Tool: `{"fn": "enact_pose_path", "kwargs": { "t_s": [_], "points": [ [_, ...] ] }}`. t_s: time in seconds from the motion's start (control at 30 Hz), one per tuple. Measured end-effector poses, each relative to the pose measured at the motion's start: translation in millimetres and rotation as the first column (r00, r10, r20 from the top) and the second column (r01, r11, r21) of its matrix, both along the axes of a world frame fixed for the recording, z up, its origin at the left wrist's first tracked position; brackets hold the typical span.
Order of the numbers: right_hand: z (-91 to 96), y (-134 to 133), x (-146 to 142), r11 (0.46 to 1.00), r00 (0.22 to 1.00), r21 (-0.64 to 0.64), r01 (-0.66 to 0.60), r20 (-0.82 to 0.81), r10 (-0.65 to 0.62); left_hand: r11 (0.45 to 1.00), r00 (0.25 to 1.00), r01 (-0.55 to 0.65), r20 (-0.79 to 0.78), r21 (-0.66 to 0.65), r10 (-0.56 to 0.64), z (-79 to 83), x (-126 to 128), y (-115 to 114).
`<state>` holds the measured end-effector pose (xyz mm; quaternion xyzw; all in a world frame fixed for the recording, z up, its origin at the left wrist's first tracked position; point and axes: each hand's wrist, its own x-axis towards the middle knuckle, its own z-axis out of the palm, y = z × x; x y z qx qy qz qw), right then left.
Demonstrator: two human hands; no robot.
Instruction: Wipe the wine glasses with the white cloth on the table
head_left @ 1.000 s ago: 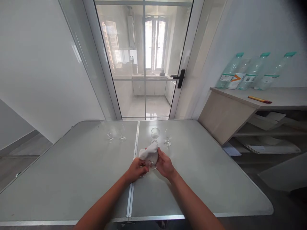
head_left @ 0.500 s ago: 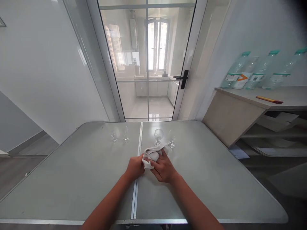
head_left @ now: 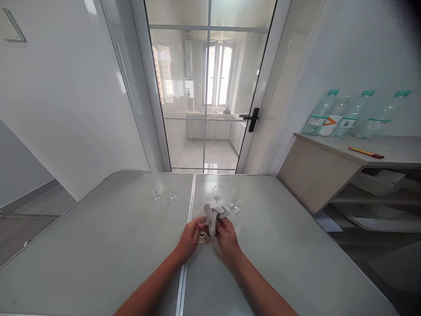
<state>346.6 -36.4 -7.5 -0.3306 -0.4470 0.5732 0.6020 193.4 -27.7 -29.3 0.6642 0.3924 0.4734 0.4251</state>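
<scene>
A stemmed wine glass (head_left: 201,237) is gripped by my left hand (head_left: 191,235), whose fingers close round its stem and lower bowl. Its foot shows below the fingers and its rim above them. In my right hand (head_left: 227,236) a crumpled white cloth (head_left: 214,212) is bunched against the right side of that glass, hiding part of it. Just behind the cloth a round-bowled glass (head_left: 218,192) stands on the table, its lower part covered from view. To its right stands another stemmed glass (head_left: 235,205).
Two more stemmed glasses, one on the far left (head_left: 155,195) and one beside it (head_left: 172,196), stand on the grey table (head_left: 108,245). A metal seam (head_left: 182,281) divides the tabletop. At right, a shelf (head_left: 332,153) bears several plastic bottles (head_left: 348,120). Behind is a glass door (head_left: 204,131).
The glass in my left hand has come out from under the cloth. My right hand has turned with the cloth, now beside the glass. The camera view has tilted up slightly.
</scene>
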Motion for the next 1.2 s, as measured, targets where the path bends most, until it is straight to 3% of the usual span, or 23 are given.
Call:
{"fn": "enact_pose_path", "kwargs": {
  "t_s": [0.17, 0.33, 0.43, 0.57, 0.8, 0.9, 1.0, 1.1, 1.2],
  "points": [
    [-9.1, 6, 0, 0.997, 0.987, 0.072, 0.028, 0.154, -0.039, 0.999, 0.997, -0.050, -0.062, -0.005, 0.049, -4.0, -3, 2],
    [-15.8, 10, 3, 0.990, 0.975, 0.118, -0.076, 0.218, 0.049, 0.984, 0.981, -0.168, -0.086, 0.059, 0.173, -4.5, -9, 8],
    [-18.9, 13, 3, 0.988, 0.958, 0.080, -0.131, 0.267, 0.106, 0.963, 0.955, -0.255, -0.130, 0.085, 0.265, -3.9, -11, 9],
    [-17.8, 13, 8, 0.983, 0.956, 0.019, -0.183, 0.235, 0.174, 0.974, 0.968, -0.127, -0.189, 0.185, 0.163, -1.2, -9, 4],
    [-11.8, 11, 12, 0.993, 0.933, 0.075, -0.091, 0.356, 0.059, 0.949, 0.950, 0.059, -0.310, 0.310, 0.042, 4.3, -10, -1],
    [-10.2, 12, 9, 0.996, 0.960, 0.046, -0.080, 0.273, 0.065, 0.965, 0.980, -0.047, -0.176, 0.256, 0.095, 8.7, -11, -1],
    [-7.0, 8, 6, 0.966, 0.969, -0.112, -0.233, 0.055, 0.240, 0.979, 0.976, -0.188, 0.128, 0.075, 0.178, 12.4, -10, 0],
    [-3.8, 0, 5, 0.871, 0.898, -0.218, -0.440, -0.092, 0.430, 0.995, 0.934, -0.015, 0.353, -0.102, 0.050, 13.0, -8, 2],
    [-3.6, -2, 5, 0.842, 0.866, -0.222, -0.492, -0.021, 0.500, 0.976, 0.889, 0.159, 0.452, -0.151, -0.075, 11.4, -7, 2]
  ]
}}
